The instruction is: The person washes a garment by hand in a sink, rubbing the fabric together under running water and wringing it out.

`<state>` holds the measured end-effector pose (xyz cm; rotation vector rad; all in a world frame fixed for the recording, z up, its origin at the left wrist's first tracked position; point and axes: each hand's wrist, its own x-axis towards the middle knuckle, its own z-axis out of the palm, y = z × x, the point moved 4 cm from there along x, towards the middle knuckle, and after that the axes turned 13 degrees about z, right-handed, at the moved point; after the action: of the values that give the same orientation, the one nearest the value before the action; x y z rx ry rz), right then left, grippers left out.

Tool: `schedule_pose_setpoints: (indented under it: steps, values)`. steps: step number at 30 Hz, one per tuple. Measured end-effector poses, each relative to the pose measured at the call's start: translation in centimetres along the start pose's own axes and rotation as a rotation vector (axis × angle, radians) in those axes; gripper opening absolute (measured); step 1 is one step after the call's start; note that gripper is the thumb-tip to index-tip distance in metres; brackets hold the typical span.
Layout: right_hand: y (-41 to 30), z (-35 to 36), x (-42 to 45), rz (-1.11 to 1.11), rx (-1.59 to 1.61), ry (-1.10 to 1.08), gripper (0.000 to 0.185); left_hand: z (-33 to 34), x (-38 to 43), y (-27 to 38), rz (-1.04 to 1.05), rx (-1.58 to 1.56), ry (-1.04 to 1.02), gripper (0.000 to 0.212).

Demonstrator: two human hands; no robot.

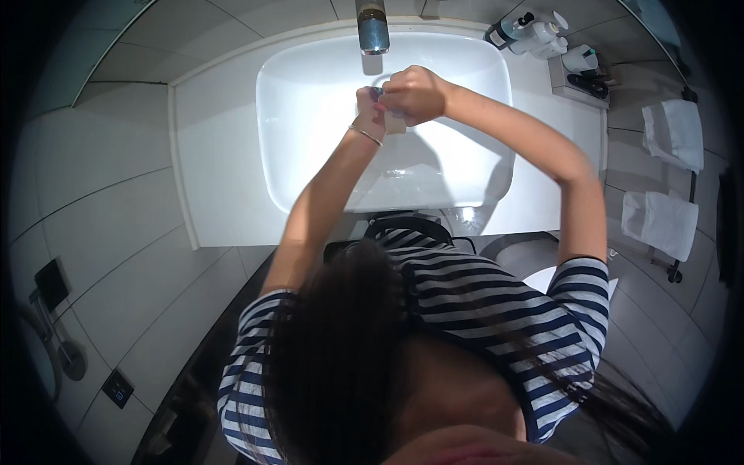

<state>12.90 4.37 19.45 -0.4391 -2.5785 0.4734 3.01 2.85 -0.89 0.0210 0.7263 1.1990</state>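
Both of my hands meet over the white washbasin [308,133], below the spout of the faucet [372,35]. My left hand [370,110], with a thin bangle [366,135] at the wrist, is curled around a small object. A pale, partly see-through part of this small object [396,123] shows below the fingers, and a bluish bit shows above. My right hand [415,96] is bent over it from the right, fingers closed against it. Most of the object is hidden by the fingers, so its kind is unclear. No water stream is visible under the spout.
Pump bottles [511,32] and a white cup [580,58] stand at the back right, beside a small ledge holding a dark item [587,86]. White towels [674,133] hang on the right wall. The white counter [221,174] surrounds the basin.
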Motion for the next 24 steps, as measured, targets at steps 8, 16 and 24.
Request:
schedule_pose_setpoints:
  steps: [8, 16, 24]
  values:
    - [-4.4, 2.5, -2.3, -0.133, 0.061, -0.333, 0.01, -4.9, -4.2, -7.5, -0.258, 0.253, -0.017, 0.022]
    - [-6.4, 6.1, -5.6, 0.128, 0.136, -0.654, 0.017, -6.3, -9.9, -9.7, -0.071, 0.384, -0.071, 0.022]
    - [-1.0, 0.6, -6.5, 0.793, 0.38, -0.196, 0.033, 0.4, -10.0, 6.1, 0.39, 0.036, 0.347, 0.024]
